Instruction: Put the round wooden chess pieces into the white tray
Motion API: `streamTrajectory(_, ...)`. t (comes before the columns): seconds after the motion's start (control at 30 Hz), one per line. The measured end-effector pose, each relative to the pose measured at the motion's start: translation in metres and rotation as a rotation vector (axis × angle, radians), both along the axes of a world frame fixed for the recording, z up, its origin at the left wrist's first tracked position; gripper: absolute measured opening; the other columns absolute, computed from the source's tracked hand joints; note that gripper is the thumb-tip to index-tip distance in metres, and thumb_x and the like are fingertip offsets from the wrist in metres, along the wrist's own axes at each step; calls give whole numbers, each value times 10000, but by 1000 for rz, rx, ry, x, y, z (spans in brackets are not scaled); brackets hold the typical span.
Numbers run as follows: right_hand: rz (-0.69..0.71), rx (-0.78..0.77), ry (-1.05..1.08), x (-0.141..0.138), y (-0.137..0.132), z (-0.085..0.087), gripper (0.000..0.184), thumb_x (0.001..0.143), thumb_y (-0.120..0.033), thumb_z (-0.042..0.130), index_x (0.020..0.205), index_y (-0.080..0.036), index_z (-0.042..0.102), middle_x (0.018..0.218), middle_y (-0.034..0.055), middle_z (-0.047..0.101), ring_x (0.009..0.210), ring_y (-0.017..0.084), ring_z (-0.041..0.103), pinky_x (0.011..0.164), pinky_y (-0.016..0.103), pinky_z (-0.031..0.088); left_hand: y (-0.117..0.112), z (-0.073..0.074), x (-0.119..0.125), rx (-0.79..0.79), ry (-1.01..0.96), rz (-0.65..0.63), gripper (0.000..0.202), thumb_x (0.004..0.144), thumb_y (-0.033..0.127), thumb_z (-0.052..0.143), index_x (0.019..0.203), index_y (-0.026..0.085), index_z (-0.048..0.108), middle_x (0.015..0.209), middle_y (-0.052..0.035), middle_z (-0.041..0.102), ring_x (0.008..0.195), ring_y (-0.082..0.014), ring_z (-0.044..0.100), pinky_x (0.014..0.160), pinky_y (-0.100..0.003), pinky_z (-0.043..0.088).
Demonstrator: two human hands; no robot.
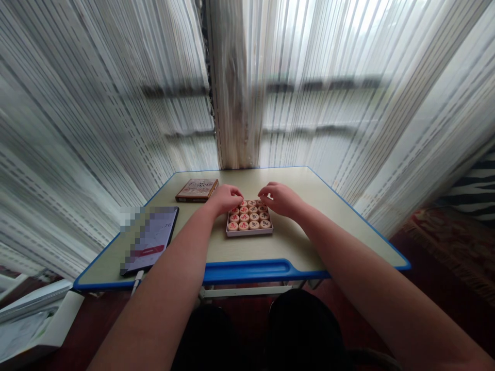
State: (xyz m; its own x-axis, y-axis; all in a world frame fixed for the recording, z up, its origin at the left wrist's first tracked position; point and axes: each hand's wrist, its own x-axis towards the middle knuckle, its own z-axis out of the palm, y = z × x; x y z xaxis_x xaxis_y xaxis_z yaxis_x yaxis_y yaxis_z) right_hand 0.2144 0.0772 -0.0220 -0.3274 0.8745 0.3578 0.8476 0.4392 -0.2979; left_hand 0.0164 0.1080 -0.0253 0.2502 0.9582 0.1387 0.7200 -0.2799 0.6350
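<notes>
- Two hands, the left hand (225, 199) and the right hand (280, 200), are held over the far part of the bench (278, 178), close to each other.
- The left hand is half closed, with the fingers bent downward; whether anything is gripped by it cannot be told.
- The right hand is also half closed and curved downward; a grip cannot be confirmed here either.
- Round xiangqi pieces (248, 216) of light wood, marked with red characters, are arranged in rows inside a shallow white tray (249, 233), which is placed just below and between the hands.
- A flat brown game box (196, 190) is lying left of the left hand, near the far edge of the bench.
- A tablet (149, 239), partly blurred, is lying farther left of the left hand, and a white pen (136, 282) is seen beside its near corner.
- Sheer curtains (309, 103) are hanging beyond the hands.
</notes>
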Motion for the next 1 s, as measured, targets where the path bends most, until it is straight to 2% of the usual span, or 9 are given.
streamTrajectory(0.2, -24, -28, 8, 0, -1, 2, 211, 807, -243, 520, 898, -200, 705, 947, 53, 637, 717, 138, 581, 674, 259, 444, -3, 3, 1, 45, -18, 18, 230, 627, 253, 542, 751, 153, 709, 687, -37, 682, 698, -176, 603, 617, -247, 451)
streamTrajectory(0.5, -55, -59, -1, -2, -2, 5, 217, 823, -237, 504, 909, -201, 700, 987, 67, 632, 770, 161, 595, 697, 284, 457, -2, -1, 2, 62, -24, 11, 229, 633, 256, 525, 737, 151, 701, 670, -37, 681, 664, -169, 602, 579, -245, 436)
streamTrajectory(0.6, -39, -115, 31, -1, -4, 7, 254, 836, -314, 517, 991, -192, 677, 1026, 91, 613, 851, 188, 601, 770, 315, 469, -2, -1, 2, 63, -25, 12, 234, 643, 253, 521, 754, 149, 699, 675, -35, 681, 645, -159, 598, 568, -240, 430)
streamTrajectory(0.67, 19, -216, 70, 0, -7, 9, 434, 791, -426, 584, 1162, -203, 598, 1126, 111, 573, 985, 225, 578, 858, 354, 460, -2, 0, 2, 63, -15, 14, 235, 647, 246, 520, 763, 148, 700, 685, -36, 684, 641, -155, 598, 567, -238, 430)
streamTrajectory(0.73, 106, -349, 98, 2, -11, 10, 759, 681, -519, 675, 1342, -235, 433, 1287, 125, 477, 1159, 268, 487, 957, 400, 415, -2, 0, 2, 62, -3, 11, 235, 649, 235, 521, 768, 147, 703, 694, -37, 688, 646, -156, 602, 571, -237, 433)
streamTrajectory(0.83, 219, -502, 95, 3, -16, 11, 1138, 521, -535, 773, 1459, -267, 188, 1467, 114, 266, 1323, 300, 301, 1071, 429, 300, -3, 0, 3, 45, 0, 3, 235, 649, 226, 527, 781, 147, 705, 709, -38, 695, 653, -157, 608, 574, -233, 441)
streamTrajectory(0.9, 250, -549, 71, 4, -17, 11, 1277, 456, -505, 808, 1477, -250, 86, 1504, 114, 186, 1358, 303, 230, 1109, 416, 236, -2, -1, 3, 21, 2, 0, 235, 651, 228, 534, 791, 146, 704, 719, -40, 698, 647, -155, 608, 570, -231, 442)
streamTrajectory(1.0, 241, -574, 24, 5, -17, 10, 1359, 413, -479, 827, 1482, -219, 30, 1516, 129, 154, 1372, 307, 194, 1128, 401, 192, 0, -3, 3, -5, 4, -12, 227, 669, 256, 537, 790, 145, 695, 728, -41, 697, 638, -151, 600, 566, -231, 437)
